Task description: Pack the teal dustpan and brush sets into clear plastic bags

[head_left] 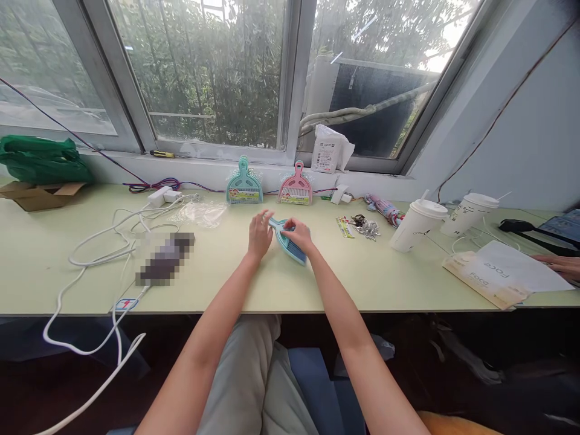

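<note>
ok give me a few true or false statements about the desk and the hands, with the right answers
1. The right hand rests on a blue mini dustpan. True.
2. The left hand holds a cup. False: it lies by the blue dustpan's handle end; both lidded cups stand far to the right.
3. A teal dustpan set and a pink one lean against the window ledge. True.
4. A green bag lies at the desk's right end. False: it lies at the left end.

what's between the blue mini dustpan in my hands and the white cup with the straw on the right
In the head view, between the blue mini dustpan and the white cup lie a small printed card and a bunch of keys on the desk.
</note>
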{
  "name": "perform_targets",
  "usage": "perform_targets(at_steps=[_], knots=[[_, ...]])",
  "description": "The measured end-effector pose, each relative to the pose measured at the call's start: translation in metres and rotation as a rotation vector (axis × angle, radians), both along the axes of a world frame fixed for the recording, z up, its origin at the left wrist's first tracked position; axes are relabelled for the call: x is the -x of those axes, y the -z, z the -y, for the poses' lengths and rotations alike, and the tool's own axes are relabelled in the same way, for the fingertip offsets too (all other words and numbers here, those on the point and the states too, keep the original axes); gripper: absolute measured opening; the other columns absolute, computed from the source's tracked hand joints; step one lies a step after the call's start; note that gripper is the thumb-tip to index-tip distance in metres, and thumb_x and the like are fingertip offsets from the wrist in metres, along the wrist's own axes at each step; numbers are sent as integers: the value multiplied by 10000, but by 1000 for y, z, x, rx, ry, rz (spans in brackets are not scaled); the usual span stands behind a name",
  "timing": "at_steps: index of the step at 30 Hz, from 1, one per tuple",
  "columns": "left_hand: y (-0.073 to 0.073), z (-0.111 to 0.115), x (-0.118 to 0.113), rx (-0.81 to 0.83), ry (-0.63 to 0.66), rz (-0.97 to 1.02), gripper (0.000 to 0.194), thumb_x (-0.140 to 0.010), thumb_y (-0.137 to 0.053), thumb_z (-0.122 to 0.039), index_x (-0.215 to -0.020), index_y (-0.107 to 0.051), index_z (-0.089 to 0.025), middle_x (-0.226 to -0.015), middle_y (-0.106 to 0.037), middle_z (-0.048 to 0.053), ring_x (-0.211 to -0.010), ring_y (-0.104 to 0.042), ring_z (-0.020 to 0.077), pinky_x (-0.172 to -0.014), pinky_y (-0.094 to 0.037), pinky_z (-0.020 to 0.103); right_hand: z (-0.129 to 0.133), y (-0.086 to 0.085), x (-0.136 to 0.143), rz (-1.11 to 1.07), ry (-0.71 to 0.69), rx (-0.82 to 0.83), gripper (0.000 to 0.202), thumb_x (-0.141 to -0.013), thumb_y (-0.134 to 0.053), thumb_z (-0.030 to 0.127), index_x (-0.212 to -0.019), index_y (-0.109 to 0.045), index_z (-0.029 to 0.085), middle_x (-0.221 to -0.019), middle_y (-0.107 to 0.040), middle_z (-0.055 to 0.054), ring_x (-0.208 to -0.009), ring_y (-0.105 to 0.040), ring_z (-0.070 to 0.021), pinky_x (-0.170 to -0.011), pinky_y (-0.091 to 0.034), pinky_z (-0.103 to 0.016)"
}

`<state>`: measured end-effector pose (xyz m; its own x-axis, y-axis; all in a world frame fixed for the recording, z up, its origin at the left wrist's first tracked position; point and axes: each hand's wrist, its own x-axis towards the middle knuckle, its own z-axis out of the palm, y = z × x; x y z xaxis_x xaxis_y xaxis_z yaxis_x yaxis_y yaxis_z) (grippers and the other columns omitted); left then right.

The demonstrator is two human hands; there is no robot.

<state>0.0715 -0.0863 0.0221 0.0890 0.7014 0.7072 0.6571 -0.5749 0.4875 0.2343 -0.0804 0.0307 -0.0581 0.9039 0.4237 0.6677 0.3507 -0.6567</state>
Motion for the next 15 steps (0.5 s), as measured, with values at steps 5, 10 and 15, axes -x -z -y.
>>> perform_targets(at_steps=[5, 10, 15], knots=[[-4, -1, -15, 481, 327, 607, 530, -821, -655, -377, -1300, -476, -236, -1365, -496, 121, -1260, -488, 268, -979, -447, 365, 7, -1, 17, -119, 325, -209, 92, -822, -554, 320, -856, -570, 236, -944, -671, -21, -937, -614, -169, -878, -434, -285], [1, -4, -15, 795, 475, 632, 427, -712, -746, -299, -1088, -586, -176, -1040, -667, 88, -1022, -621, 257, -814, -510, 318, -3, -2, 3, -151, 312, -152, 185, -859, -491, 293, -1009, -568, 218, -1000, -681, -36, -913, -611, -159, -859, -457, -262], [2, -11, 5, 806, 245, 793, 484, -675, -736, -226, -1119, -549, -183, -1091, -648, 96, -984, -635, 244, -715, -523, 298, -11, 5, -55, -99, 704, -77, 407, -890, -388, 231, -1269, -484, 119, -1366, -498, -191, -1317, -376, -286, -1066, -317, -478]])
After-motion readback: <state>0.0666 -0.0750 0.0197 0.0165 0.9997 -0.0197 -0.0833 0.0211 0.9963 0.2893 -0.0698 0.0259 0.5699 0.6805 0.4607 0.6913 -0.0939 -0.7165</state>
